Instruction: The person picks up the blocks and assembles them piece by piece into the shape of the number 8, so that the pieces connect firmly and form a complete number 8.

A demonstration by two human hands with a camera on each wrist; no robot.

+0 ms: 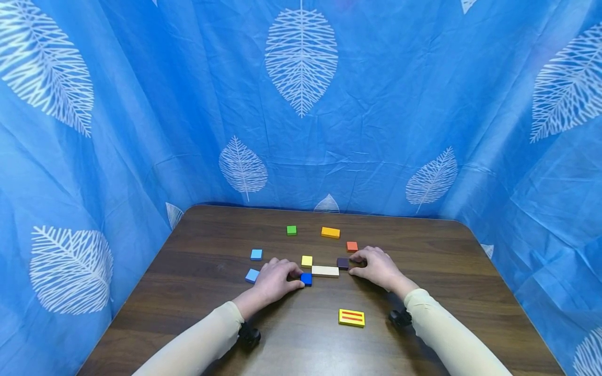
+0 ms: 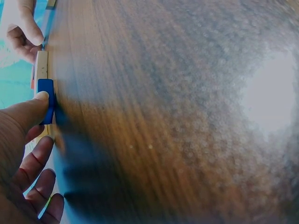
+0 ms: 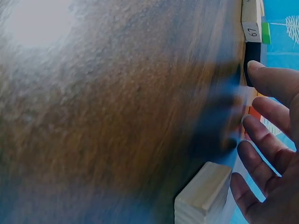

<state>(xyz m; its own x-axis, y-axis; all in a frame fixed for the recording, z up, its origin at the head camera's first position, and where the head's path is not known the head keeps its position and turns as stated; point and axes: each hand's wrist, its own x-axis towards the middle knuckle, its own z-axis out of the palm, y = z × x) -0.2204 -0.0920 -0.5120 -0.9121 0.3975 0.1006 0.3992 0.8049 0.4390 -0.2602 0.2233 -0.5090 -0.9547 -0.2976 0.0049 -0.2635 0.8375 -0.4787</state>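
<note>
My left hand (image 1: 276,278) pinches a small blue block (image 1: 306,279) between thumb and forefinger; its other fingers spread loosely in the left wrist view. The blue block sits at the left end of a long pale wooden block (image 1: 325,271). At the pale block's other end is a dark block (image 1: 343,263), pinched by the thumb and forefinger of my right hand (image 1: 378,268). In the right wrist view its thumb lies on the dark block (image 3: 252,64). A yellow block (image 1: 307,260) lies by the pale block's far left corner.
Beyond lie green (image 1: 291,230), orange (image 1: 331,232) and red-orange (image 1: 351,246) blocks. Two light blue blocks (image 1: 256,254) are left of my left hand. A yellow block with red stripes (image 1: 351,317) lies nearer. A bare wooden block (image 3: 203,193) stands below my right fingers in the right wrist view.
</note>
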